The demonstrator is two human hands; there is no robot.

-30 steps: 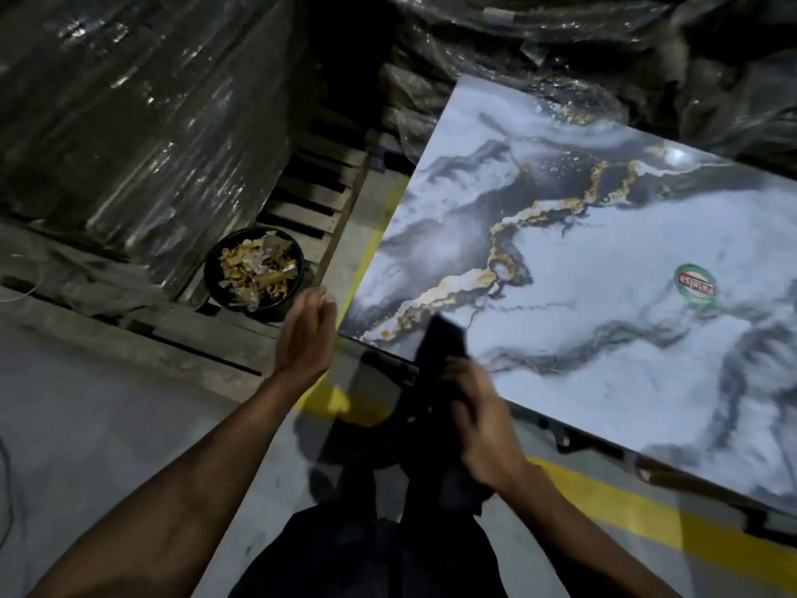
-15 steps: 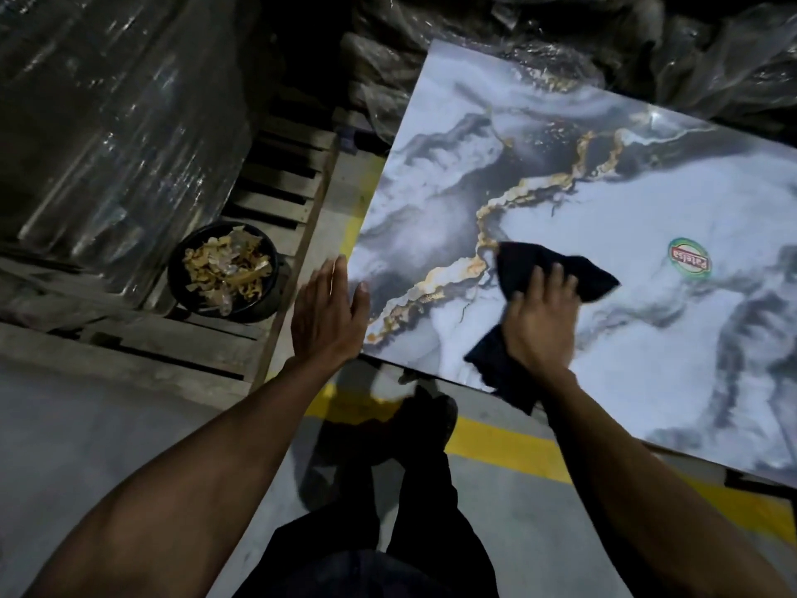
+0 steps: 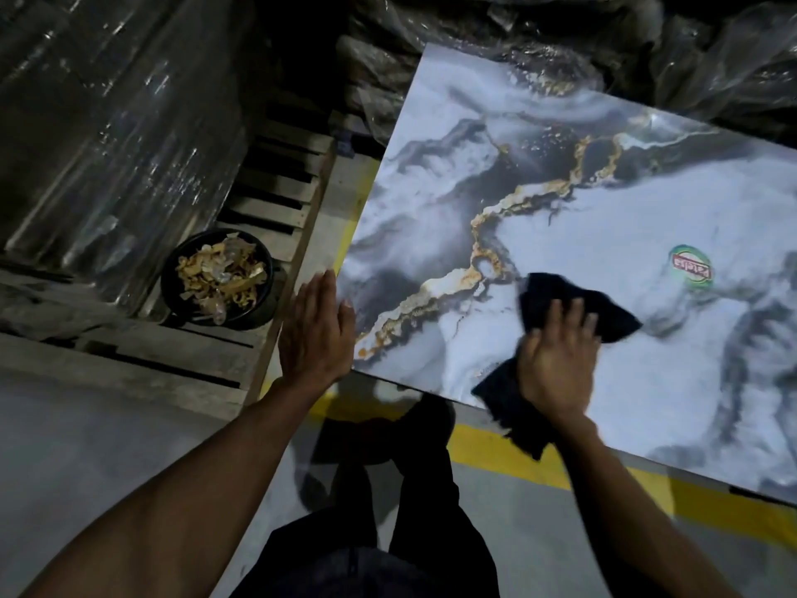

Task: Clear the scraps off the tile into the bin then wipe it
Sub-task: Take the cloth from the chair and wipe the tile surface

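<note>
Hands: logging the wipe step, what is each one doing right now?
Left hand: open, fingers straight, at the tile's corner, holding nothing.
Right hand: open, pressing the black cloth flat on the tile.

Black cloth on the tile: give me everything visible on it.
The black cloth is a dark, soft-looking fabric rag, crumpled and lying flat on the glossy marble-patterned tile near its front edge. One pointed corner sticks out to the right; its lower end hangs past the tile's edge. The right hand presses on its middle with spread fingers. No pattern or label is discernible.
</note>
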